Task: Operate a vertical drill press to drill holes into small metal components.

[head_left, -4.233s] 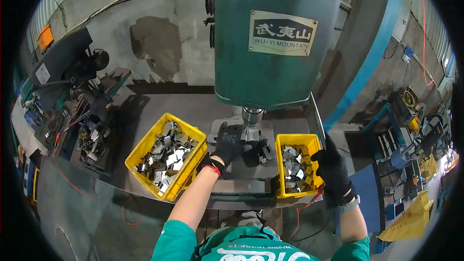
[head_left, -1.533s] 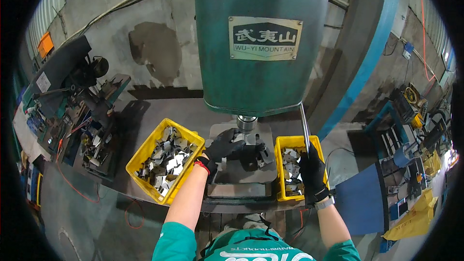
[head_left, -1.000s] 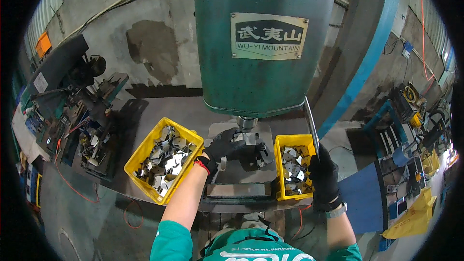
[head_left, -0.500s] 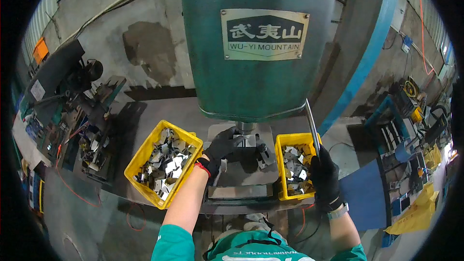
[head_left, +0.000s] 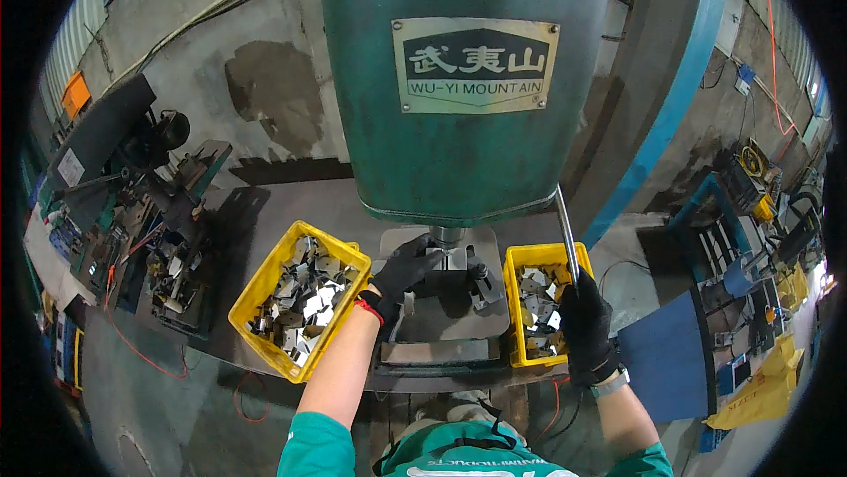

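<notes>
From the head view, the person stands at a tall green press (head_left: 463, 80) whose ram comes down over a dark steel surface (head_left: 441, 323). The left hand (head_left: 401, 270), in a black glove, reaches in under the ram to the die block (head_left: 454, 278) at the middle of the surface; its fingertips rest at a small pale metal piece (head_left: 434, 254) there. The fingers are curled narrow about that piece, though whether they actually pinch it or only steady it cannot be told. The right hand (head_left: 587, 327), also gloved, has its grip wrapped fully round the lower end of a slim steel lever (head_left: 565, 239) that rises at the right edge of the surface.

A large yellow crate (head_left: 300, 300) sits off the left edge of the surface, holding a heap of bright cut metal pieces. A smaller yellow crate (head_left: 538, 314) stands at the right edge, between the die block and the lever hand, and is also well filled with similar pieces.

Judging by how things lie, one piece is at the die with a hand still in the ram's path, so this stroke looks not yet made. Both crates hold many pieces, so the batch seems to be somewhere midway, with plenty left on the left side.

At the far left stands a cluttered bench of tools (head_left: 132, 203).
</notes>
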